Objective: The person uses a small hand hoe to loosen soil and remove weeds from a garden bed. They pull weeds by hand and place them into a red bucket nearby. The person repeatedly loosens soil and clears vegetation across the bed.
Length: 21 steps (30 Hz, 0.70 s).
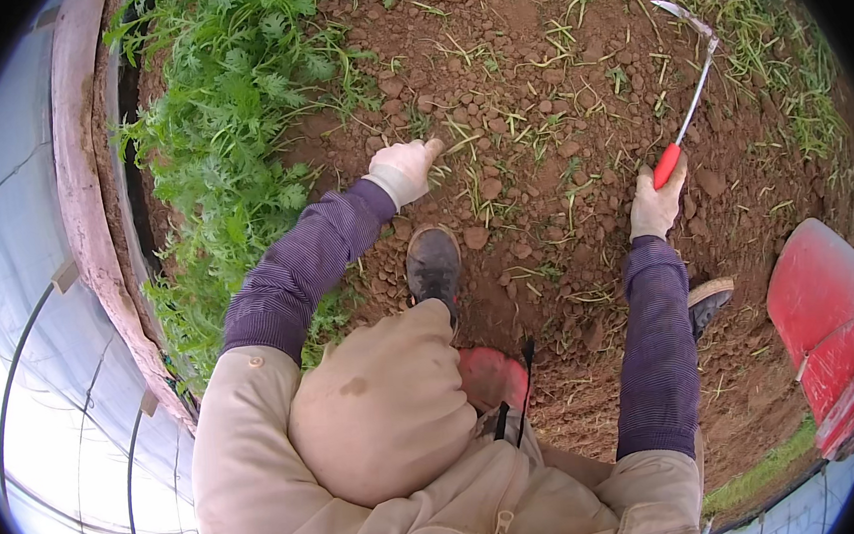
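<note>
My right hand (657, 198), in a pale glove, grips the red handle of a sickle (698, 95) with a thin metal shaft. Its curved blade points up and left over the soil. My left hand (405, 165), also gloved, is low over the brown soil (527, 101), beside the leafy green plants (235, 116). Its fingers are bent and partly turned from view, so I cannot tell whether it holds anything. Cut stems lie scattered over the clods between both hands.
One dark shoe (433, 266) stands just below my left hand, the other (710, 303) at the right. A red plastic object (820, 289) is at the far right. A pinkish rail (79, 144) and plastic sheeting (10, 224) run along the left. Cut greens (780, 66) lie at the upper right.
</note>
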Available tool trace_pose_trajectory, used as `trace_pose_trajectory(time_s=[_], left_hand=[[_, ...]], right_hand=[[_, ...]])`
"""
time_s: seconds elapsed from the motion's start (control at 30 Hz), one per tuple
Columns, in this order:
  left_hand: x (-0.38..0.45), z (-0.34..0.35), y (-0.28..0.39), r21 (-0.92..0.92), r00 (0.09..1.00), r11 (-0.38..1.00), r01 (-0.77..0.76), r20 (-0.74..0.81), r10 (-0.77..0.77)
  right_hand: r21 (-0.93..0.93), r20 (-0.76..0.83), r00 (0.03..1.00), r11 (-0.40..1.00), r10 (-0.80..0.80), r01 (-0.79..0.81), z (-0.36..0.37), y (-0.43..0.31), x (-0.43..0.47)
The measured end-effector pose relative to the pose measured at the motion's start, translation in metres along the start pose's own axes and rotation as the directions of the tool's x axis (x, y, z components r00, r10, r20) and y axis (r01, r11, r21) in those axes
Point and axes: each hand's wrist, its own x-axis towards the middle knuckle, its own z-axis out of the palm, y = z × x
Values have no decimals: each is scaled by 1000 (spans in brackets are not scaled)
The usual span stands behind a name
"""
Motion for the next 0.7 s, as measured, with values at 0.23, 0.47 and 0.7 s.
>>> trace_pose_trajectory(time_s=[0.23,0.47,0.7], left_hand=[[5,-35,-17,-233,922,970,66,-359,-149],[39,-4,16,-246,898,959,-143,-439,22],[1,-26,48,120,951,944,-308,31,307]], right_hand=[[-15,0,1000,999,31,-31,-5,3,1],[-10,11,1000,1000,29,-29,-2,-5,3],[-15,-25,1000,1000,18,-19,-2,5,2]])
